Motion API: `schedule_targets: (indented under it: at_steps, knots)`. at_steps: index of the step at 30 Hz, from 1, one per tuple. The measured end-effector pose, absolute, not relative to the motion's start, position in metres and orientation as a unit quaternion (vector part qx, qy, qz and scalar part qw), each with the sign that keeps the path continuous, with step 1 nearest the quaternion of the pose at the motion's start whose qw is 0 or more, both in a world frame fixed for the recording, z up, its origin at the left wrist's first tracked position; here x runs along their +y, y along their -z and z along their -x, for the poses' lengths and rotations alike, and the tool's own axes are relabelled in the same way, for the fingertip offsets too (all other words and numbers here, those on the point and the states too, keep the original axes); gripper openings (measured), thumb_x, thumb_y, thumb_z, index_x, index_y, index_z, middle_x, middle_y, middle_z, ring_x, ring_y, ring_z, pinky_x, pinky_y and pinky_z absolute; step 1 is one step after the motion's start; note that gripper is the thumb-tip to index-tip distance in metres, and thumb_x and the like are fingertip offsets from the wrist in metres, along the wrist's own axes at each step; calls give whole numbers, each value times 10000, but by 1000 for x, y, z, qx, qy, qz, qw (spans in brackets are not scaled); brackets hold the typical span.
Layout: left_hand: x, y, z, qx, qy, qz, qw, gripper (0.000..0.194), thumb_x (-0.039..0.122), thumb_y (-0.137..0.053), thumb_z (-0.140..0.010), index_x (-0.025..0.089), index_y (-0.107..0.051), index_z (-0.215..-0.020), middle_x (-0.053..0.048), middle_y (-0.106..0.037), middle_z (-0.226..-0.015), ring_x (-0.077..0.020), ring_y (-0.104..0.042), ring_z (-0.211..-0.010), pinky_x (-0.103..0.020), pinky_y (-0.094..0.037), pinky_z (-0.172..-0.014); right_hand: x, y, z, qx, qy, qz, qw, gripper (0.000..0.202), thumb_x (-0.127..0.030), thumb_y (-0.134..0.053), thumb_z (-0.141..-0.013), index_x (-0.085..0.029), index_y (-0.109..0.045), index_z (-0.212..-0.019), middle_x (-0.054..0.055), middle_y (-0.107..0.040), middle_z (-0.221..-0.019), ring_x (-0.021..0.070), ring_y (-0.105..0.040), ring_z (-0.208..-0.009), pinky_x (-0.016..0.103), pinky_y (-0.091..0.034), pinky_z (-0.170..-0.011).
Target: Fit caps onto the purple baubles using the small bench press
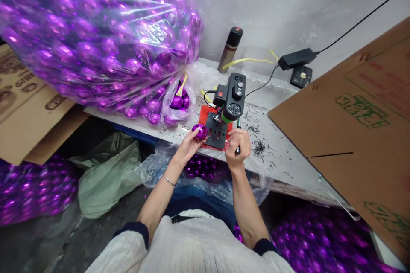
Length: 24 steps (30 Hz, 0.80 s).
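Note:
Between the fingers of my left hand (189, 144) is a shiny purple faceted ball (200, 131), at the left side of a small black bench drill press (235, 98). My right hand (238, 147) is wrapped round the press's lever handle (238, 150), whose dark end shows below my fist. The press stands on a black slotted base plate (217, 138), over a red sheet (205, 113). Its working tip is partly hidden under the head. Below the table edge, near my lap, more purple balls (201, 167) lie in clear plastic.
A huge clear bag of purple balls (105, 47) fills the left of the table. Behind the press stand a spray can (230, 49) and a black power adapter (297, 59). Dark shavings (260, 147) litter the tabletop. A cardboard box (355, 123) leans in from the right.

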<state>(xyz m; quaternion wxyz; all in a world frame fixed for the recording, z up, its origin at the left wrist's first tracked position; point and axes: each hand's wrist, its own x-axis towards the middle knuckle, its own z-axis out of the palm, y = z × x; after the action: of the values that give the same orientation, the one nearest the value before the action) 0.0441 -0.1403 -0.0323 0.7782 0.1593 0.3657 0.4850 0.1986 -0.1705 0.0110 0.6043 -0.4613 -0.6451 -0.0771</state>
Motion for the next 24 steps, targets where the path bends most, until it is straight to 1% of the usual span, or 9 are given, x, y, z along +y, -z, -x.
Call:
schedule_targets:
  at_steps: [3,6,8,9,12,15,17,21,24]
  knots:
    - [-138,39,-48,385,-490,-185,760,333,243,-808,-742,181,-630,-1017,-11,-726,-865,-113,-698,-692,-199,-544,-625,-171,-14,-200,-654,79,455,600,268,-144,-416,-970,-222,-497,-727,4,-572,-706,136,-599,-690,294,-459,-650]
    - [-133,46,-52,428,-490,-233,723,507,274,-831,-718,198,-588,-1156,-10,-727,-887,-113,-684,-646,-201,-516,-587,-171,-13,-200,-653,80,451,603,262,-135,-420,-962,-222,-510,-732,6,-581,-703,143,-604,-695,298,-459,-652]
    - [-128,50,-58,457,-496,-273,687,599,301,-850,-703,207,-559,-1218,-24,-734,-934,-126,-688,-669,-214,-514,-600,-171,-12,-200,-651,76,451,606,259,-129,-424,-955,-222,-521,-733,7,-588,-703,149,-608,-702,303,-463,-660]
    - [-126,52,-61,465,-501,-294,668,610,305,-858,-694,207,-560,-1217,-35,-737,-969,-137,-697,-714,-222,-523,-631,-171,-11,-200,-650,74,451,607,256,-127,-427,-952,-221,-525,-735,8,-592,-706,151,-610,-704,306,-466,-665]
    - [-120,57,-70,485,-506,-368,611,550,296,-872,-677,200,-609,-1150,-46,-736,-1016,-175,-705,-884,-256,-541,-775,-172,-8,-200,-650,68,454,606,241,-122,-433,-945,-217,-537,-750,14,-603,-725,153,-613,-714,309,-475,-675]
    - [-119,58,-74,528,-458,-470,538,548,331,-885,-668,224,-662,-1157,-23,-729,-897,-228,-701,-909,-306,-531,-839,-172,-6,-201,-655,70,453,600,227,-111,-437,-940,-214,-543,-768,16,-603,-739,148,-613,-723,302,-480,-674]
    - [-119,57,-74,546,-431,-532,483,570,349,-890,-666,243,-676,-1183,-33,-727,-895,-266,-697,-935,-341,-523,-872,-172,-6,-202,-658,71,450,600,221,-99,-443,-936,-213,-539,-773,14,-598,-743,142,-609,-726,293,-480,-671]
    - [-120,55,-76,529,-414,-626,396,555,330,-863,-710,242,-663,-1221,-102,-709,-1163,-314,-645,-1126,-410,-473,-1015,-173,-6,-202,-661,68,449,597,211,-95,-447,-932,-211,-541,-782,18,-605,-762,141,-609,-739,289,-479,-672]
    - [-118,59,-84,513,-413,-661,359,556,332,-844,-734,231,-645,-1244,-125,-679,-1246,-327,-598,-1211,-455,-417,-1090,-174,-8,-202,-659,63,454,596,215,-105,-442,-934,-213,-545,-780,20,-612,-769,145,-612,-744,292,-479,-672]
